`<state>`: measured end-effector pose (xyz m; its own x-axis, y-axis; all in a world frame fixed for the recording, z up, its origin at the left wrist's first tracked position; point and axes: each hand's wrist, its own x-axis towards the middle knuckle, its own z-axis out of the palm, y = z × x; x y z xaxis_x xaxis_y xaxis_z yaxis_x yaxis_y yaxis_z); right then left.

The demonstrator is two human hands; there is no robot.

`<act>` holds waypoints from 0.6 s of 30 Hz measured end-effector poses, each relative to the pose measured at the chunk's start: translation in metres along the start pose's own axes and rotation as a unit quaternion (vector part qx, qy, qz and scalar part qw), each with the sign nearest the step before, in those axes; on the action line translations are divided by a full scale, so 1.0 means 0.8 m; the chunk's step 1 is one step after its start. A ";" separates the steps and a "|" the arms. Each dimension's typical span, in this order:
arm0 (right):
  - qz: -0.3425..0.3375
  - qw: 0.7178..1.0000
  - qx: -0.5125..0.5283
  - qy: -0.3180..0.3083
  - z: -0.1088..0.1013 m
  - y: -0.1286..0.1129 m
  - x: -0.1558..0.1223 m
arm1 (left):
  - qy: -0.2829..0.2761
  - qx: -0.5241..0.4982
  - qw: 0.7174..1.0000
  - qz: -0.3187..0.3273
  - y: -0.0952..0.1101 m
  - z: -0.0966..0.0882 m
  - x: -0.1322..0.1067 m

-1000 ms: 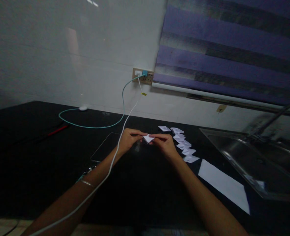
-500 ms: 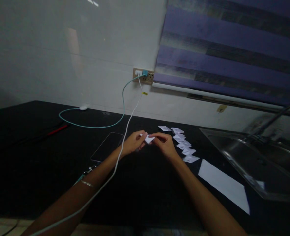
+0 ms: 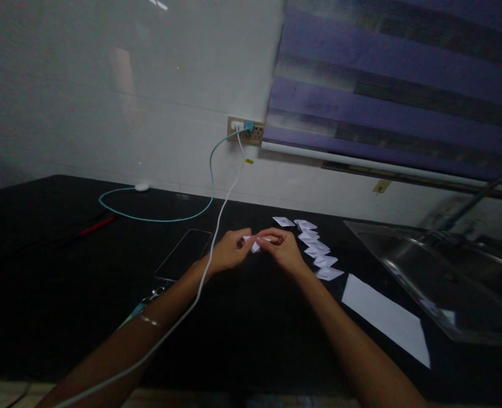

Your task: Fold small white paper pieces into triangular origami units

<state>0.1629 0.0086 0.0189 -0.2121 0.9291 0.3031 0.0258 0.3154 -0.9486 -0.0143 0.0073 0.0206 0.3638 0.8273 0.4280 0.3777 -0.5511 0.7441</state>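
Between my two hands, above the dark countertop, is a small piece of folded white paper (image 3: 255, 247). My left hand (image 3: 230, 249) pinches its left side. My right hand (image 3: 281, 248) grips the right side, with its thumb and fingers near the paper's middle. The fingers cover much of the paper, so its full shape is hidden. Just right of my right hand lies a column of several folded paper pieces (image 3: 317, 247), diamond-shaped and partly overlapping. One more folded piece (image 3: 284, 221) rests apart at the column's upper left.
A flat white sheet (image 3: 387, 318) lies beside the metal sink (image 3: 408, 255). Left of my hands is a phone (image 3: 183, 254) with a lanyard (image 3: 134, 313). A white cable (image 3: 203, 277) crosses over my left forearm from the wall socket (image 3: 256, 134). A teal cable (image 3: 157, 219) loops behind.
My fingers have closed in on the folded paper, the right thumb now nearer its middle. The paper looks bent differently and more covered. The whole view has shifted slightly.
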 end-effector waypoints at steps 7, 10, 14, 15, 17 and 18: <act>-0.002 0.999 -0.013 0.030 -0.001 -0.002 0.000 | -0.039 -0.050 0.997 -0.036 0.001 -0.001 0.001; 0.005 0.998 -0.010 0.067 0.000 0.000 0.001 | -0.097 -0.074 0.990 -0.069 0.000 0.002 0.001; 0.014 0.997 0.015 0.076 0.002 0.004 0.002 | -0.128 -0.083 0.986 -0.067 0.000 0.003 -0.002; 0.015 0.997 0.022 0.074 0.003 0.004 0.001 | -0.130 -0.084 0.986 -0.064 0.000 0.003 -0.002; 0.015 0.997 0.030 0.068 0.003 0.005 0.000 | -0.134 -0.084 0.986 -0.056 0.000 0.002 -0.003; 0.013 0.997 0.032 0.063 0.004 0.005 0.000 | -0.137 -0.083 0.986 -0.052 0.000 0.002 -0.002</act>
<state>0.1602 0.0094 0.0150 -0.0885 0.9549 0.2834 -0.0337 0.2815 -0.9590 -0.0137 0.0058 0.0189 0.5556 0.8052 0.2071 0.2881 -0.4201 0.8605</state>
